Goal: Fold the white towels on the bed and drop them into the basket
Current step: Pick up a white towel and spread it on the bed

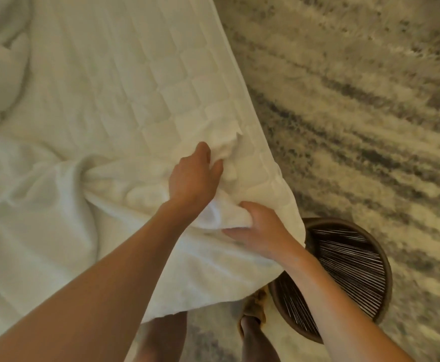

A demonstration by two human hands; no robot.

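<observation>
Fig.: L hand (pixel 194 176) & R hand (pixel 259 232), fingers curled, each gripping bunched white towel (pixel 215 214) at near-right corner of bed (pixel 125 82); basket (pixel 357 257) just right, on rug (pixel 357 100).

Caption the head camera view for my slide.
Left hand and right hand grip a crumpled white towel at the corner of a quilted white bed, beside a round dark woven basket.

no readable text, labels, brands or numbers anywhere
</observation>
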